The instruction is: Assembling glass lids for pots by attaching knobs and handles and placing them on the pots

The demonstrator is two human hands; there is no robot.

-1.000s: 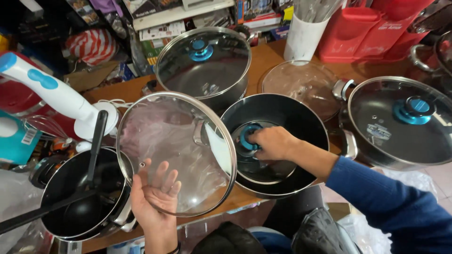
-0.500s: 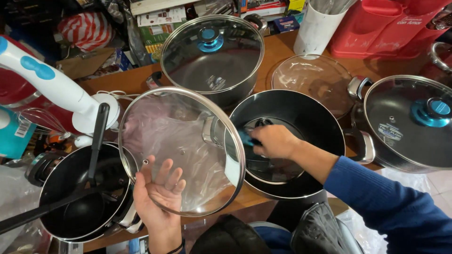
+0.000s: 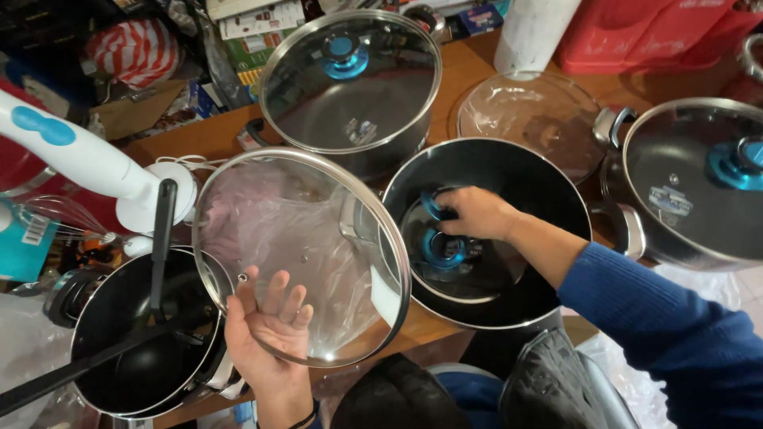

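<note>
Single head view, looking steeply down, close over wooden table [image 3: 477, 71] crowded with pots; hands at lower centre.

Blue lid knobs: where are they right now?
Head view, centre: the blue knobs lie inside the open black pot, under the right hand, right of the glass lid the left hand holds.

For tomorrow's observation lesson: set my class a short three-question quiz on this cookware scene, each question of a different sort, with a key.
1. True or false: the left hand holds a large glass lid from beneath.
2. Where does the right hand reach?
A. into the open black pot
B. onto the white mixer
C. onto a red box
3. Fill in: the knob of the lidded pot at the back is ____ in colour.

Key: 1 true; 2 A; 3 blue.
</note>
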